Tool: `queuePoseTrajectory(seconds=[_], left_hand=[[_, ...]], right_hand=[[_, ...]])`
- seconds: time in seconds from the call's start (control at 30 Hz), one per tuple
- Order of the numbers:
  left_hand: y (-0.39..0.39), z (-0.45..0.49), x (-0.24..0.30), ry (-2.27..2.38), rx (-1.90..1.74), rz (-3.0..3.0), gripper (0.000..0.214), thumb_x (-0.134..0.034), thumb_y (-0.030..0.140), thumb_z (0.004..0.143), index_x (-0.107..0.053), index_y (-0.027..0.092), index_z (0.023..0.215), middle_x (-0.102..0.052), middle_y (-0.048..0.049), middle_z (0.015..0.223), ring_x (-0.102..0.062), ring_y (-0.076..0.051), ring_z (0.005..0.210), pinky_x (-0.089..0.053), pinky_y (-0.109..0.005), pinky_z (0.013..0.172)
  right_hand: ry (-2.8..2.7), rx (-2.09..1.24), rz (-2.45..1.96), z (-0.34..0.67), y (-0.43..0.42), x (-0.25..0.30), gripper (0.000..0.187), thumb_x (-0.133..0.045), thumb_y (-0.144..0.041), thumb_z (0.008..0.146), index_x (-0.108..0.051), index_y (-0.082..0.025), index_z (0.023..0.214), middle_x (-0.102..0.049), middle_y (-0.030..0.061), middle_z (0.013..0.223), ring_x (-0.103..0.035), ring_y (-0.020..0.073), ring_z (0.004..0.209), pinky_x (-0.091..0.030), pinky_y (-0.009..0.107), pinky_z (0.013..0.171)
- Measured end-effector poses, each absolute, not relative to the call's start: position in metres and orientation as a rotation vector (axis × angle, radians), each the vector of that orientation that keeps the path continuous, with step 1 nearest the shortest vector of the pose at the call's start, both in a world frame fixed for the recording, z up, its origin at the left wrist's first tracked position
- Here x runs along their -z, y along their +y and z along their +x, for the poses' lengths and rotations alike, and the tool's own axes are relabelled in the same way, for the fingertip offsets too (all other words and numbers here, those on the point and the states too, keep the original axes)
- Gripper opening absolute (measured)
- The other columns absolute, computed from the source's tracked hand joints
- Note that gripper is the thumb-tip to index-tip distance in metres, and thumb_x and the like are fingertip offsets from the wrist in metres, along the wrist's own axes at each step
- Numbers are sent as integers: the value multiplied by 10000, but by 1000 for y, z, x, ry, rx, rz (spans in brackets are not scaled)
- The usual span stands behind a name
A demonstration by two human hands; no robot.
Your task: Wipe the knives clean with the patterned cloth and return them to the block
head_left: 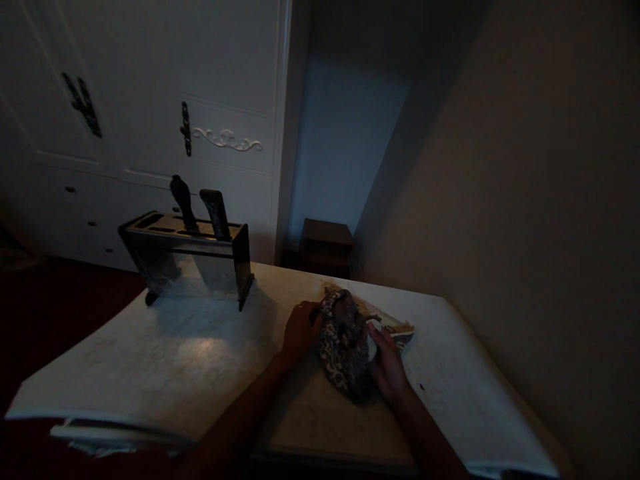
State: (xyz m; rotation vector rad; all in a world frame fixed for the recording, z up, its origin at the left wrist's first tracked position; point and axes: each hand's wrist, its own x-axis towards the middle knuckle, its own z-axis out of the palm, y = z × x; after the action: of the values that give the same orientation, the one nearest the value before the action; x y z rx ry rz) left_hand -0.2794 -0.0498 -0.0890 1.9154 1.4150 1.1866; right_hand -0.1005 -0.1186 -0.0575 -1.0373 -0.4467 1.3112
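A dark patterned cloth (344,347) lies bunched on the pale table top (175,353) near its middle. My left hand (299,331) grips the cloth's left side with curled fingers. My right hand (387,365) closes on the cloth's right side, where something pale, perhaps a plate or bowl (395,330), shows under the cloth. The room is dim and the details are hard to see.
A knife block (193,257) with two dark handles standing in it sits at the table's far left. A white cupboard (150,120) stands behind it. A small dark stool (327,243) is beyond the table. A plain wall (540,233) runs along the right.
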Motion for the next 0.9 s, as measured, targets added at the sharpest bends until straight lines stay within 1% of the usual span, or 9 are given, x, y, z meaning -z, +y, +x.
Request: queuePoseTrajectory(seconds=[0.13,0.3,0.43,0.53,0.63,0.7,0.8,0.9], left_hand=[[-46,-278,91,1363,-1210,1905,282,-521,280,878,-660,171,1098,-683,-86,1090,-586,-249,1045,-439,-421,977],[-46,-277,89,1301,-1200,1774,357,-502,372,905,-638,171,1167,-670,-98,1163,-606,-240,1093,-451,-419,1006],[-49,-278,87,1167,-1180,1684,421,-462,441,928,-615,163,1206,-634,-111,1232,-602,-231,1120,-475,-400,991],[-49,-278,88,1102,-1184,1690,435,-490,461,910,-611,159,1198,-624,-125,1232,-598,-240,1128,-479,-411,987],[-50,-278,90,1061,-1180,1719,434,-518,453,895,-597,152,1197,-618,-137,1212,-608,-240,1098,-485,-423,977],[-50,-277,92,1027,-1181,1737,440,-522,454,897,-579,146,1207,-606,-138,1205,-613,-229,1083,-495,-410,964],[-49,-276,96,985,-1186,1788,444,-527,456,901,-557,148,1220,-588,-131,1205,-607,-215,1090,-494,-392,968],[-48,-276,99,993,-1204,1867,403,-547,429,892,-562,157,1190,-583,-121,1193,-593,-217,1101,-486,-396,976]], right_hand=[[-436,-1327,-1038,-114,-144,52,424,-869,-356,594,-665,-219,939,-738,-7,924,-689,160,805,-557,253,712],[-527,-1377,-1027,-132,-167,32,341,-856,-354,625,-663,-201,860,-715,3,808,-657,150,689,-548,267,690],[-601,-1373,-1003,-132,-167,10,332,-825,-358,666,-667,-207,916,-713,8,846,-648,143,692,-531,251,662],[-593,-1278,-1028,-120,-159,1,337,-820,-364,663,-658,-208,913,-710,3,843,-649,143,710,-522,245,657],[-651,-1120,-1079,-100,-149,6,380,-809,-393,655,-644,-211,944,-714,11,872,-655,168,746,-522,281,677],[-715,-958,-1137,-84,-142,15,399,-785,-431,660,-639,-204,954,-713,21,885,-653,182,762,-517,301,692],[-874,-756,-1363,-56,-135,33,411,-723,-468,674,-644,-176,952,-707,44,865,-641,205,773,-504,324,709],[-1074,-654,-1595,-30,-135,51,416,-667,-463,652,-637,-150,924,-699,72,840,-631,227,773,-495,340,704]])
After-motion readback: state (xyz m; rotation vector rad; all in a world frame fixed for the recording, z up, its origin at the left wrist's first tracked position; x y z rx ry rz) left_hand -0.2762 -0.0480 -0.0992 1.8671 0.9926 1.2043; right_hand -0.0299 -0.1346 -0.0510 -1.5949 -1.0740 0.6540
